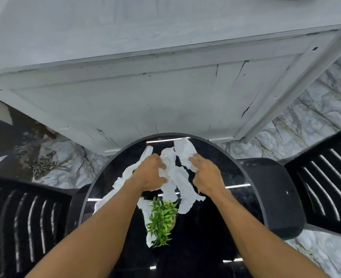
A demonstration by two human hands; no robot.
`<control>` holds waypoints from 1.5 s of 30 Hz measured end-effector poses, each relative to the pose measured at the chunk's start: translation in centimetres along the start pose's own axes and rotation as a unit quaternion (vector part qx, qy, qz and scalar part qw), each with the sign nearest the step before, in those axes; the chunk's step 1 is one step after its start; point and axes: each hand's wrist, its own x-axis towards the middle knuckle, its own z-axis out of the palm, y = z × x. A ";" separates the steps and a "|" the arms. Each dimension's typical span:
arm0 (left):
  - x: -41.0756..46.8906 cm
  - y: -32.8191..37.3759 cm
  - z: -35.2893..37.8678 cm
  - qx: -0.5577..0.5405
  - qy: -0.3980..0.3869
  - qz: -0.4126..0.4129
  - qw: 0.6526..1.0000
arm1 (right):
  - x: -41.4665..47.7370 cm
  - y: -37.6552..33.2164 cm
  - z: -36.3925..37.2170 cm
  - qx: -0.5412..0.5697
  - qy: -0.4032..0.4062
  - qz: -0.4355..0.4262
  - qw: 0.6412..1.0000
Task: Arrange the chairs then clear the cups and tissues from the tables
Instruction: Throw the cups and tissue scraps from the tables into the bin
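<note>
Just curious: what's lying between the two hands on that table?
A crumpled white tissue lies between the left hand and right hand, in the head view.

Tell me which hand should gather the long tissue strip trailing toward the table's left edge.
Left. The left hand, gripping the middle tissue, is right at the long tissue strip; the right hand rests on another tissue farther right.

green plant sitting at 6 o'clock | grey cabinet standing at 12 o'clock | marble floor showing at 3 o'clock
</note>
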 end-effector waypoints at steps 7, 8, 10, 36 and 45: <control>-0.1 -0.2 0.1 -0.048 0.096 -0.001 0.994 | -1.1 -1.0 0.8 0.003 0.042 -0.035 0.999; -0.3 -0.1 -0.3 -0.090 0.121 -0.002 0.989 | -1.4 -1.0 0.8 0.011 0.036 -0.042 0.998; -0.7 0.0 -1.1 -0.169 0.180 -0.008 0.969 | -1.7 -0.8 0.8 0.054 0.038 -0.038 0.997; -4.6 -4.8 -0.9 -0.209 0.278 -0.068 0.935 | 0.6 -7.9 -1.0 0.100 0.080 -0.007 0.992; -3.6 -5.4 0.3 -0.083 0.178 -0.077 0.977 | 0.9 -7.6 2.2 0.086 -0.019 -0.029 0.996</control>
